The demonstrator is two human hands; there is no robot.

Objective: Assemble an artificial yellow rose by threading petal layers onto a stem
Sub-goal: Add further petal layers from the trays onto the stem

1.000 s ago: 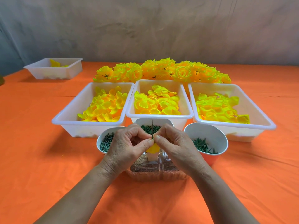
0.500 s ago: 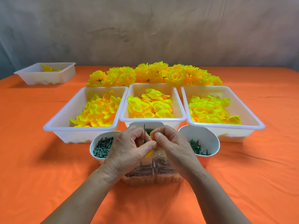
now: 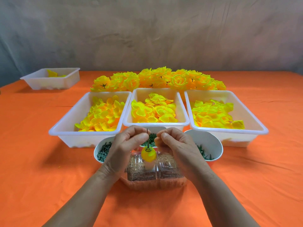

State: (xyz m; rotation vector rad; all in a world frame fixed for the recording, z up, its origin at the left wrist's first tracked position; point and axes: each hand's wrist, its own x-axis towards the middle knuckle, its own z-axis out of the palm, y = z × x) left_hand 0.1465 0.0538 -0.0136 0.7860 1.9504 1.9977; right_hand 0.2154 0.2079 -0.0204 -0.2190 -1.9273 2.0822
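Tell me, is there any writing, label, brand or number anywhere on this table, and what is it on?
None can be read.
The white trays, the far tray and the cups show no print.
The clear box has raised marks in its plastic, too blurred to tell whether they are letters.

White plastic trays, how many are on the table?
4. Three hold yellow petals in a row: left tray, middle tray, right tray. The fourth tray stands apart at the far left. None seems hidden.
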